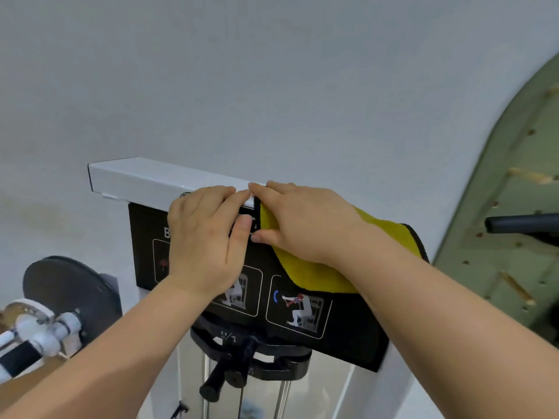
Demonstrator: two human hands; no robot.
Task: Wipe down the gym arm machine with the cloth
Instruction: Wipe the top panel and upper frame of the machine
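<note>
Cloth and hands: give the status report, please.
Left hand flat on white top beam. Right hand presses yellow cloth onto same beam. Nothing else on beam.

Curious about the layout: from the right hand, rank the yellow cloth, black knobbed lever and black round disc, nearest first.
1. Yellow cloth, under the right hand.
2. Black knobbed lever, lower centre.
3. Black round disc, far left.

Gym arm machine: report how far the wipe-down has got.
Done: cannot tell; no surface looks visibly wiped. In hand: the right hand presses the yellow cloth onto the white top beam, the left hand resting beside it. Remaining: the beam's bare left end, the black placard, the weight selector and the side handle.
</note>
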